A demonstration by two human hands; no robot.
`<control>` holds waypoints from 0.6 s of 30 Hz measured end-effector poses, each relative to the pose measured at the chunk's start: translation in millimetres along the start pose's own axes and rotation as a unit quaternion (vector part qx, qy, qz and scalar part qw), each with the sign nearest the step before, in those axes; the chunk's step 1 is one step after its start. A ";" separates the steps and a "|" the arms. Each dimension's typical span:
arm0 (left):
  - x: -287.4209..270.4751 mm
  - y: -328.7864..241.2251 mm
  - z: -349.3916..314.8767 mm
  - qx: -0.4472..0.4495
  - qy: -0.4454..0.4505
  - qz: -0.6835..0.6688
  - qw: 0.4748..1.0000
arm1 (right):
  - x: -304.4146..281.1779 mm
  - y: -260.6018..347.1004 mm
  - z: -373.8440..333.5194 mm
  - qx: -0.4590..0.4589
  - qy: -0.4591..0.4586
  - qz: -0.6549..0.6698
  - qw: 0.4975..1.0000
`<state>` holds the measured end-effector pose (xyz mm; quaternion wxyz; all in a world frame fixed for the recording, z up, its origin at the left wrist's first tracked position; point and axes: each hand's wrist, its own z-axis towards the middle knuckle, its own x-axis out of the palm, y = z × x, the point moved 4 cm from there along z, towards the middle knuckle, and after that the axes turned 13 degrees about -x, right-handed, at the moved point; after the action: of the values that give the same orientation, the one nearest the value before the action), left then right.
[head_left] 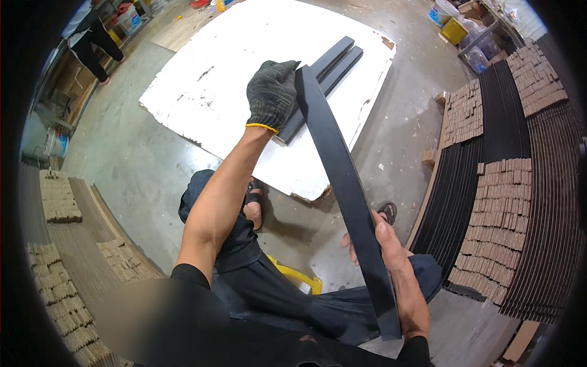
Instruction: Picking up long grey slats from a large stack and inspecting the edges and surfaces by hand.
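A long, flat black strip (342, 177) slants from above the white table down toward my lap. My left hand (272, 95), in a dark knitted glove with a yellow cuff edge, is closed at the strip's far end. Bare, my right hand (391, 248) wraps round its nearer part, with fingertips showing on the left side and the thumb along the right edge. Beyond the strip, several dark bars (342, 64) lie side by side on the white tabletop (208, 79); the held strip and my left hand partly cover them.
Stacks of strips with brown cut ends (498, 226) and black faces (504, 104) stand at the right. More stacked strips (61, 196) line the left. Under my legs shows a yellow seat rim (299, 278). Another person (95, 46) stands far left. A yellow container (454, 30) sits far right.
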<state>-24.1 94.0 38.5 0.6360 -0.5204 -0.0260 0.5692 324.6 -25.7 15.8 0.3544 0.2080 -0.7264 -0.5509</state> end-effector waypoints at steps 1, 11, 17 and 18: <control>1.1 -1.8 -2.1 0.008 0.003 -0.017 1.000 | 0.8 -0.4 0.9 0.000 0.001 0.000 1.000; 9.4 -90.4 -146.0 0.279 0.199 -0.083 0.936 | -19.5 -2.9 2.7 -0.008 -0.100 0.031 0.994; 5.6 -89.5 -122.0 0.243 0.139 -0.090 0.956 | -36.6 -10.7 6.1 0.009 -0.144 0.178 0.973; 9.9 -83.3 -110.9 0.229 0.129 -0.077 0.962 | -34.1 -9.3 6.1 0.009 -0.146 0.180 0.973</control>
<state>106.7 47.1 39.8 0.7782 -0.4263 0.1473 0.4370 341.8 -1.0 -3.7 0.3365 -0.0056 -0.8006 -0.4958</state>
